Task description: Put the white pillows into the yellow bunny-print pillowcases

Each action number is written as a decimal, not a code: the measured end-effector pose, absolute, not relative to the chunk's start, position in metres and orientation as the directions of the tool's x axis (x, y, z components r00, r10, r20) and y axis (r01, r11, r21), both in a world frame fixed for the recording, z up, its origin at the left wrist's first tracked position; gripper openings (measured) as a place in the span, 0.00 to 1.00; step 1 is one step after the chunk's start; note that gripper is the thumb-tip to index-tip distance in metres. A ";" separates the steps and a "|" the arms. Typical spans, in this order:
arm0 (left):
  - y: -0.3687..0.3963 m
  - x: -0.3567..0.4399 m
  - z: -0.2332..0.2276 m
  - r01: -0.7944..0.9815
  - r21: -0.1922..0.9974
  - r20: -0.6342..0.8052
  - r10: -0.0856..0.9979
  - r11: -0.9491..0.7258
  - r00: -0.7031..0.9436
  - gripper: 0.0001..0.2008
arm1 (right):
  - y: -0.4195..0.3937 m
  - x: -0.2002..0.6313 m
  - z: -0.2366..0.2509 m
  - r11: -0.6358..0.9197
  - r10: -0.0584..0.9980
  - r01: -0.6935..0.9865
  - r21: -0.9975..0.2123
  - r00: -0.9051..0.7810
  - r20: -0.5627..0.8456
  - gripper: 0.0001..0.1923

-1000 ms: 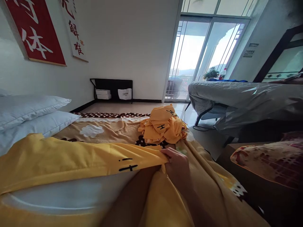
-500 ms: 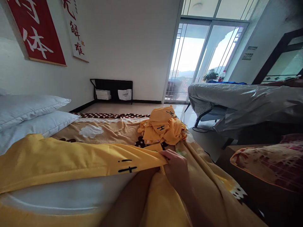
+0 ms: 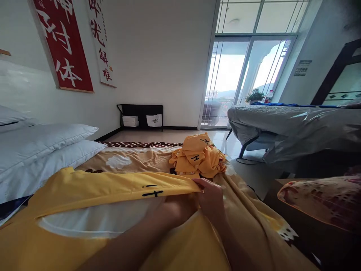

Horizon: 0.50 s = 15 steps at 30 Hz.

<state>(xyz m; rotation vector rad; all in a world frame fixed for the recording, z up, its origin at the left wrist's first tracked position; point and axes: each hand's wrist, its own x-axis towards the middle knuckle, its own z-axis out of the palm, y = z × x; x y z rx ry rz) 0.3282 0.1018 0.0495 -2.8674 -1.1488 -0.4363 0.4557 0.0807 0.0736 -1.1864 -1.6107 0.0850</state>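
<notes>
At the left edge, two white pillows (image 3: 42, 146) are stacked on the patterned blanket (image 3: 135, 158). Across the lower left spreads a yellow pillowcase (image 3: 93, 188) with a white pillow (image 3: 93, 222) showing in its opening. At lower centre the left hand (image 3: 175, 209) reaches inside; its grip cannot be made out. The right hand (image 3: 211, 199) pinches the opening's edge. Behind lies a yellow heap (image 3: 199, 156).

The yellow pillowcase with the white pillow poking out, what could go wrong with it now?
The right hand pinches only the edge of the yellow pillowcase, so the cloth could slip free. The left hand seems tucked into the opening beside the white pillow, so the pillow might bunch up inside. The pile of yellow cloth sits near the bed's far edge and a tug on the blanket might tip it off.
</notes>
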 end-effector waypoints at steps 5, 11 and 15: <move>0.085 0.318 0.039 0.684 0.100 0.131 0.691 -0.723 0.711 0.22 | 0.076 0.453 0.071 0.498 0.653 0.725 -0.476 0.048 0.756 0.17; 0.088 0.330 0.041 0.723 0.127 0.034 0.731 -0.679 0.681 0.21 | 0.086 0.462 0.072 0.509 0.710 0.709 -0.487 -0.026 0.704 0.14; 0.093 0.333 0.038 0.715 0.131 0.052 0.724 -0.687 0.687 0.20 | 0.097 0.469 0.067 0.623 0.727 0.562 -0.544 -0.159 0.668 0.06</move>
